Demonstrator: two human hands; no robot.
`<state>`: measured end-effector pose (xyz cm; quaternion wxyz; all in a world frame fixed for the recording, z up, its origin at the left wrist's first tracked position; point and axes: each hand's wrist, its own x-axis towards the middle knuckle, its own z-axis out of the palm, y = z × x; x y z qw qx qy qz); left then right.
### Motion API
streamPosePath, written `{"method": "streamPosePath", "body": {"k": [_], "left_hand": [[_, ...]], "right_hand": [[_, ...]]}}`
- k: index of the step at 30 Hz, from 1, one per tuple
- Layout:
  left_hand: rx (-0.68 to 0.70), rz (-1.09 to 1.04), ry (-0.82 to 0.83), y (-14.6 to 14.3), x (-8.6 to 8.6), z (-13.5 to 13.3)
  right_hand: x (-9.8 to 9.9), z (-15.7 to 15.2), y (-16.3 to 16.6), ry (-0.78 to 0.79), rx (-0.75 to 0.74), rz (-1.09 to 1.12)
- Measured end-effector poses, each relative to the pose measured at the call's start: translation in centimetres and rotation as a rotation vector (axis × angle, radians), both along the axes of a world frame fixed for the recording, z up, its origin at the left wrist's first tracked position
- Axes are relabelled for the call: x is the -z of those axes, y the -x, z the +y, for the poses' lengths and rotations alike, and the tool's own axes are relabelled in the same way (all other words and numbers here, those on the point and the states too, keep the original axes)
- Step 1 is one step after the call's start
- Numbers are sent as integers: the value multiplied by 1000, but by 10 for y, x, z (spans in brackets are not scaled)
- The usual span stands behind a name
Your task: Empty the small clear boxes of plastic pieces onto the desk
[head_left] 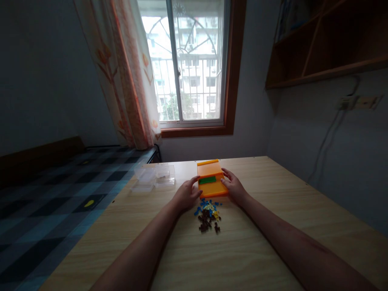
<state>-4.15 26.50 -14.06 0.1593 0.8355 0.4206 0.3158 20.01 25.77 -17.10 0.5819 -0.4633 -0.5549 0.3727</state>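
An orange plastic case point(213, 188) with a paler orange lid section folded back is held between my two hands, just beyond a heap of small pieces. A flat green strip point(207, 180) lies across its middle. My left hand point(186, 195) grips the case's left edge, thumb and fingers apart along it. On the opposite edge, my right hand point(234, 186) is closed around the case's side. Nearer to me on the table lie small blue pieces point(198, 211), pale yellow bits and dark brown pieces point(205, 221); their exact kind is too small to tell.
Clear plastic boxes point(165, 176) stand at the left back of the wooden table point(127, 242). A bed with a checked cover point(60, 198) runs along the table's left side. A window is beyond the far edge, and a cable point(323, 149) hangs on the right wall.
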Motion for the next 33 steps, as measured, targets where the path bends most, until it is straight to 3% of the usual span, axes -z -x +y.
{"method": "streamPosePath", "body": {"k": [10, 15, 24, 33], "left_hand": [[77, -103, 50, -17, -8, -20], [104, -172, 108, -18, -7, -15], [84, -87, 169, -1, 2, -5], [86, 83, 119, -10, -2, -15]], "right_hand": [[-11, -11, 0, 88, -44, 209], [-18, -13, -5, 88, -34, 237], [-46, -9, -31, 18, -13, 107], [-66, -19, -36, 62, -49, -69]]}}
